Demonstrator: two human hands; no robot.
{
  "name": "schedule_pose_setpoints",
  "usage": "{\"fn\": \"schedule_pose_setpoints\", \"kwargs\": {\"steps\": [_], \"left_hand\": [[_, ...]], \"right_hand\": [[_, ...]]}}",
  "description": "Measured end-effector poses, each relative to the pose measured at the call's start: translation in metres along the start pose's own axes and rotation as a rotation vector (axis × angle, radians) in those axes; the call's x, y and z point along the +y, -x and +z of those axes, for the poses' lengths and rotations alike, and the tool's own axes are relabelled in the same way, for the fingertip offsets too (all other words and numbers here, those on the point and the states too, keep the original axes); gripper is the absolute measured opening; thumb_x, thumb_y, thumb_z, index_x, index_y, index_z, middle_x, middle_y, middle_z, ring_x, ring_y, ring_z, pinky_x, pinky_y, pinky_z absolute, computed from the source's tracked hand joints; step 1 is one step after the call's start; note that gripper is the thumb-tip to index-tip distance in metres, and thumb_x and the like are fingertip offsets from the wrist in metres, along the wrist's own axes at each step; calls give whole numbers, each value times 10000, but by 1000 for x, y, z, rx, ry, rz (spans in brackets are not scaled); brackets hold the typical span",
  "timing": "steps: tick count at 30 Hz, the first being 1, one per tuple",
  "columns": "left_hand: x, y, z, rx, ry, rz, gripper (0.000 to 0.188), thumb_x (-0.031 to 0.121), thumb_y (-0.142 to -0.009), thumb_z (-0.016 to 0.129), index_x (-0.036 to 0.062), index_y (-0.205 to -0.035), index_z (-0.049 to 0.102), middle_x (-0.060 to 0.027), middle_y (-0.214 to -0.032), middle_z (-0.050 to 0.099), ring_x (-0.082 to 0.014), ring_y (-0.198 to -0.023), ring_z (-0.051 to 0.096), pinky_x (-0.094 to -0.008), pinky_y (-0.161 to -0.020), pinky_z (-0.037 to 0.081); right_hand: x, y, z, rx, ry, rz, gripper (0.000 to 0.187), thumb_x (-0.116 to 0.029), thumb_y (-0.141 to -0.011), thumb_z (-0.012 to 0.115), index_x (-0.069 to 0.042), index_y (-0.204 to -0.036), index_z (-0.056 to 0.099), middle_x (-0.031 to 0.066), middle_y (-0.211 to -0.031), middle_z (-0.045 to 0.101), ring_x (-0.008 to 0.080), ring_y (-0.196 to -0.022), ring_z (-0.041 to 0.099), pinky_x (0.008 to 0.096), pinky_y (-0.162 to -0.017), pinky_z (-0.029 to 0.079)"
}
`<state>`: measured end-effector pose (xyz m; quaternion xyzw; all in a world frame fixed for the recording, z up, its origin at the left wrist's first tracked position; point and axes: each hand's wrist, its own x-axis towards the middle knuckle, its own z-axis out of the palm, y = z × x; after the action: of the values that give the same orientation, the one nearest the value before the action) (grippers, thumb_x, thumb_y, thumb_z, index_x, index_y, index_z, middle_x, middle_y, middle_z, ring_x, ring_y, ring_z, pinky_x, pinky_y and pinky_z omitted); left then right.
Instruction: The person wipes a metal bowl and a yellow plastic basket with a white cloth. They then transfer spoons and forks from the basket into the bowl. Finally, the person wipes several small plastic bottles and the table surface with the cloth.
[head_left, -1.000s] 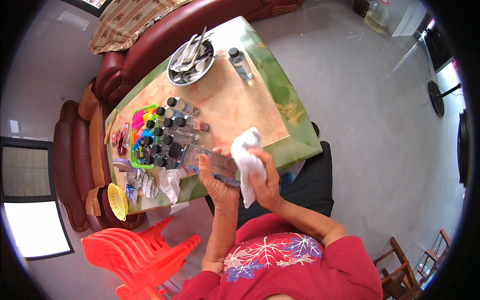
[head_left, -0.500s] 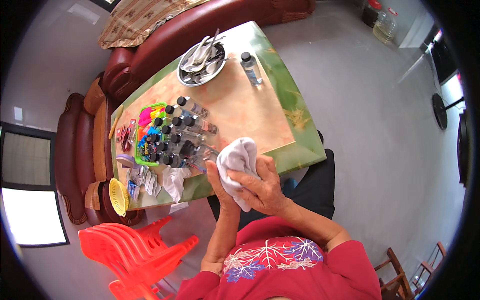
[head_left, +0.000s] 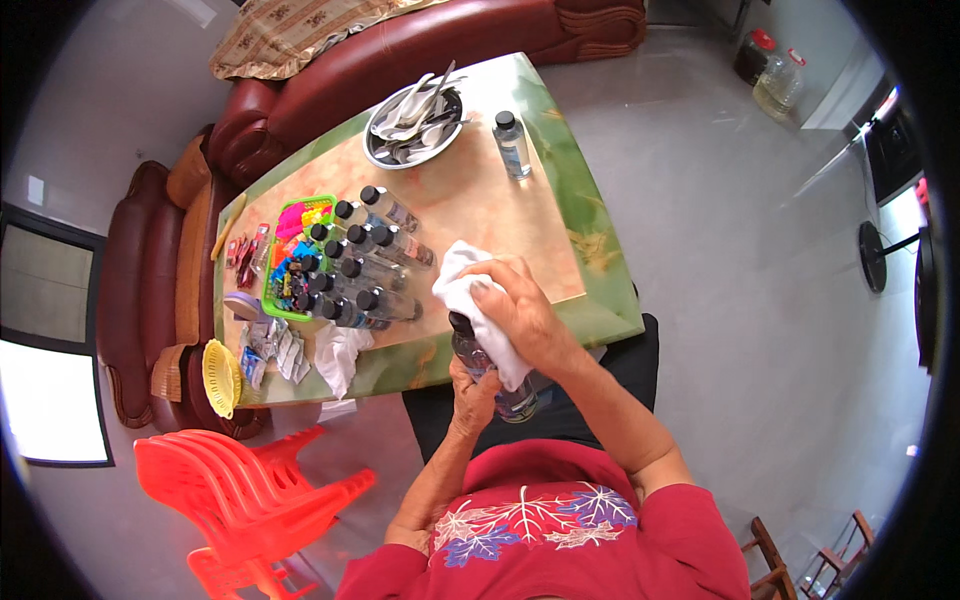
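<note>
The left hand (head_left: 474,398) holds a bottle (head_left: 470,350) with a black cap. It leans, cap end away from the person, by the near edge of the counter (head_left: 480,220). The right hand (head_left: 525,318) is closed on a white cloth (head_left: 466,294) and presses it to the bottle's side. It looks like wiping, and this bottle seems only part done.

A bunch of bottles (head_left: 378,275) stands close together on the counter, all with black caps. A lone bottle (head_left: 513,150) stands well apart, toward the far right corner. I cannot tell which ones are wiped and which are left.

The counter has a peach middle and a green edge. On it are a bowl (head_left: 376,156) full of spoons (head_left: 410,120), a green basket (head_left: 268,293) of bright bits beside the bunch, some small packets (head_left: 288,352), a crumpled white rag (head_left: 340,357) and a yellow basket (head_left: 220,378) at the left end.

Red sofas (head_left: 140,260) sit behind and to the left. Red chairs (head_left: 215,490) are stacked near the person on the shiny grey floor (head_left: 740,300). Two jugs (head_left: 778,85) stand far off by the wall.
</note>
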<state>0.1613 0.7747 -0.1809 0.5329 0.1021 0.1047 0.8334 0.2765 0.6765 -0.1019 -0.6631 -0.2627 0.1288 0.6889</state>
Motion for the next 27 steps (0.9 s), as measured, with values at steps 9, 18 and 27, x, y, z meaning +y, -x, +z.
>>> {"fn": "schedule_pose_setpoints", "kwargs": {"steps": [9,18,27], "left_hand": [[50,-11,-6,-420,64,-454,755,169,-581,847,24,-1233,496,-61,-1082,602,-156,-992,578,-310,-885,465],[77,-13,9,-648,-617,-407,544,206,-616,864,20,-1060,611,-46,-959,661,-158,-895,624,-313,-785,497],[52,5,24,-209,-1233,181,611,318,-567,853,52,-1028,551,-110,-853,624,-285,-774,624,-383,-666,502]], "right_hand": [[-11,11,-37,-297,16,-322,426,-207,-678,757,-79,-1058,613,162,-1178,475,297,-1069,507,364,-891,418],[-54,34,-40,-445,909,-438,166,-223,-705,654,-86,-778,596,126,-903,543,256,-810,588,380,-569,483],[-16,5,-29,-553,1164,18,349,-351,-840,543,-37,-763,672,174,-744,598,331,-682,632,421,-580,502]]}}
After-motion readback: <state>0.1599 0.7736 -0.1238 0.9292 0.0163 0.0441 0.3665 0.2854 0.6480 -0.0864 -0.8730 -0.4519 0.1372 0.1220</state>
